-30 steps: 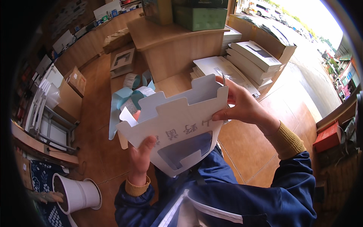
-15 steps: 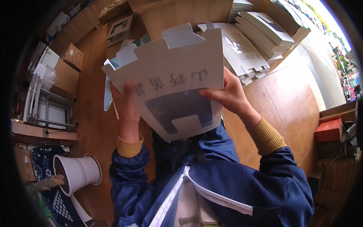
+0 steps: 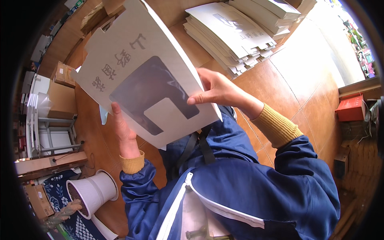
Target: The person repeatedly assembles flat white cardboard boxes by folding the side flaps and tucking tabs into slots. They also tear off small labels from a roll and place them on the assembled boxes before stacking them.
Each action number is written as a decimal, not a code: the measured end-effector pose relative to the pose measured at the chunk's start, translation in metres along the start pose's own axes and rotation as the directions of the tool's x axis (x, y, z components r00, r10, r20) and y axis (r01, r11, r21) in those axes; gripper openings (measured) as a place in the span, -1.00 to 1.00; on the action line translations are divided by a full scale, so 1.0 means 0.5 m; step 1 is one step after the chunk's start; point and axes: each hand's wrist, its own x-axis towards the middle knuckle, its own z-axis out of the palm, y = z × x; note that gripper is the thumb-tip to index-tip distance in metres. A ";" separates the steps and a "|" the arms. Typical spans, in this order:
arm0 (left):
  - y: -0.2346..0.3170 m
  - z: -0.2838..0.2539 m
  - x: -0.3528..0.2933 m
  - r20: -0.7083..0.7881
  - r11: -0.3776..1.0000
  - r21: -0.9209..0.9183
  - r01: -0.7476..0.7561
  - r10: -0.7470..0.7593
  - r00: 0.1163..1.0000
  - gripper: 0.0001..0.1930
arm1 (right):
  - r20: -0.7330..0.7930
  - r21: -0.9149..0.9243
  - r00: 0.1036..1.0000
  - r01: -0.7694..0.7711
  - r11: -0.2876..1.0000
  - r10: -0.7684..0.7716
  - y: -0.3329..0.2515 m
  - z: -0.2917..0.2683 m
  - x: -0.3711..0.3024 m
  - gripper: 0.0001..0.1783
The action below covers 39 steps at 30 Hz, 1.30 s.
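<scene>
Both hands hold flat white box blank (image 3: 144,76) with dark window cutout, tilted. Left hand (image 3: 125,134) under its lower edge, fingers behind card. Right hand (image 3: 218,90) grips right edge, thumb on front face. Stack of flat white blanks (image 3: 236,38) on tiled floor (image 3: 304,76) beyond right hand. White pot (image 3: 90,192) below left hand.

below me, an orange-brown tiled floor (image 3: 304,76), carrying: one spread stack of flat white cartons (image 3: 232,36) ahead of me, with a neater pile of white cartons (image 3: 272,10) just beyond it. to my left, brown cardboard boxes (image 3: 60,90), a white metal frame (image 3: 44,128), a white pot (image 3: 90,192) on its side; to my right, a red box (image 3: 352,108) by the wall.
</scene>
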 end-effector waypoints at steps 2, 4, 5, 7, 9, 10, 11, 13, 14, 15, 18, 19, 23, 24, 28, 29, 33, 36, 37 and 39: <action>-0.006 0.001 0.024 -0.098 0.995 0.092 0.032 -0.023 0.995 -0.12 | 0.088 -0.017 0.995 -0.055 0.998 0.056 0.019 0.009 -0.006 -0.19; -0.008 0.006 0.039 -0.138 0.991 0.102 0.088 -0.073 0.988 -0.11 | 0.141 0.127 0.989 0.031 0.991 -0.049 0.035 0.014 -0.007 -0.29; -0.005 0.008 0.046 -0.125 0.992 0.077 0.103 -0.093 0.988 -0.11 | 0.155 0.114 0.988 0.004 0.993 -0.022 0.042 0.011 -0.004 -0.31; 0.002 0.010 0.056 -0.124 0.989 0.031 0.145 -0.140 0.982 -0.11 | 0.149 0.216 0.985 0.052 0.975 -0.085 0.058 0.003 0.003 -0.37; 0.008 0.009 0.051 -0.088 0.980 0.057 0.193 -0.187 0.978 -0.11 | 0.154 0.213 0.988 -0.045 0.976 0.012 0.072 -0.005 0.003 -0.42; 0.013 0.007 0.044 -0.079 0.982 0.056 0.183 -0.178 0.981 -0.11 | 0.144 0.223 0.989 0.005 0.975 -0.038 0.077 -0.010 0.001 -0.43; 0.008 0.011 0.033 -0.078 0.986 0.066 0.151 -0.146 0.986 -0.13 | 0.162 0.229 0.987 -0.057 0.972 0.019 0.079 -0.013 -0.008 -0.43; -0.009 0.024 0.001 -0.107 0.988 0.151 0.030 -0.014 0.994 -0.14 | 0.206 0.251 0.979 -0.044 0.967 -0.009 0.074 -0.019 -0.028 -0.35; -0.020 0.034 -0.021 -0.135 0.984 0.179 -0.004 0.028 0.990 -0.14 | 0.221 0.211 0.974 -0.097 0.973 0.049 0.068 -0.023 -0.035 -0.27; -0.026 0.042 -0.039 -0.104 0.984 0.172 -0.048 0.066 0.992 -0.13 | 0.240 0.304 0.970 -0.033 0.952 -0.043 0.058 -0.029 -0.041 -0.16; -0.047 0.069 -0.077 -0.095 0.946 0.303 -0.117 0.152 0.984 -0.06 | 0.063 0.428 0.981 0.139 0.893 -0.182 0.015 -0.048 -0.027 0.01; -0.053 0.075 -0.086 -0.077 0.927 0.349 -0.136 0.173 0.982 -0.05 | -0.014 0.437 0.989 0.138 0.889 -0.147 -0.002 -0.054 -0.010 -0.04; -0.046 0.076 -0.119 -0.060 0.921 0.372 -0.116 0.148 0.987 -0.05 | -0.164 0.297 0.962 0.259 0.919 -0.218 -0.060 -0.047 0.016 -0.22; -0.036 0.072 -0.122 -0.068 0.936 0.342 -0.080 0.109 0.992 -0.06 | -0.166 0.223 0.944 0.317 0.922 -0.284 -0.069 -0.041 0.016 -0.24; 0.041 0.067 -0.104 -0.008 0.999 0.048 -0.006 0.006 1.000 -0.13 | -0.127 0.265 0.961 0.273 0.925 -0.248 -0.092 -0.028 -0.001 -0.23; 0.077 0.067 -0.086 0.024 0.999 0.035 0.019 -0.019 1.000 -0.16 | -0.114 0.199 0.944 0.326 0.924 -0.309 -0.096 -0.025 -0.005 -0.23; 0.173 0.128 -0.041 0.048 0.990 0.118 -0.083 0.077 0.996 -0.30 | -0.054 0.293 0.960 0.278 0.915 -0.274 -0.116 -0.025 -0.018 -0.24; 0.197 0.184 -0.054 0.010 0.999 0.046 -0.012 0.012 1.000 -0.41 | -0.092 0.245 0.983 0.177 0.953 -0.158 -0.139 -0.029 -0.024 -0.25; 0.203 0.194 -0.063 0.015 1.000 -0.006 0.001 -0.001 1.000 -0.46 | -0.148 0.254 0.972 0.217 0.943 -0.183 -0.147 -0.031 -0.025 -0.33; 0.201 0.207 -0.073 0.001 1.000 0.023 -0.002 0.002 1.000 -0.46 | -0.231 0.285 0.969 0.151 0.946 -0.084 -0.162 -0.031 -0.027 -0.40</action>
